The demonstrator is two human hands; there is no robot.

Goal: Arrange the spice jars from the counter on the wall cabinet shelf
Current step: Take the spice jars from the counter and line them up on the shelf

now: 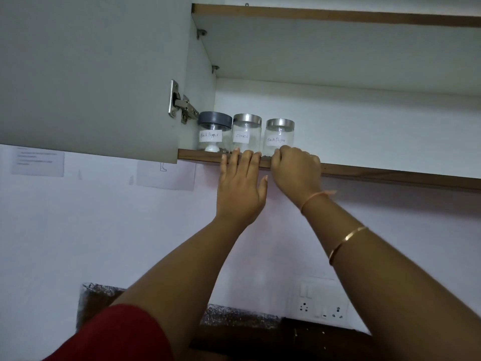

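- Red sleeve point(117, 334) at 7 o'clock.
- L hand point(239, 186): fingers straight, slightly apart, tips on shelf point(364, 171) edge, cloves jar point(246, 134) at its 12.
- R hand point(296, 169): fingers curled at foot of steel-lid black pepper jar point(279, 138), which stands upright at its 12. Can't tell if gripping.
- R hand's nearer that jar imo.

You have three spice jars in a row at mid-frame: one grey-lidded jar point(214, 131) and two with steel lids, the middle jar point(246, 132) and the right-hand jar point(279, 134). Two labels read Black Pepper, one reads Cloves. Two grips are raised: your left grip point(239, 188) and right grip point(296, 170). Your right arm wears two bands: one thread band point(312, 198), one bangle point(346, 241). Left of centre, one hinge point(182, 105). Two paper sheets hang at left, the first sheet point(37, 161) and second sheet point(166, 175). Lower right, two sockets: the left socket point(303, 307) and right socket point(338, 312).
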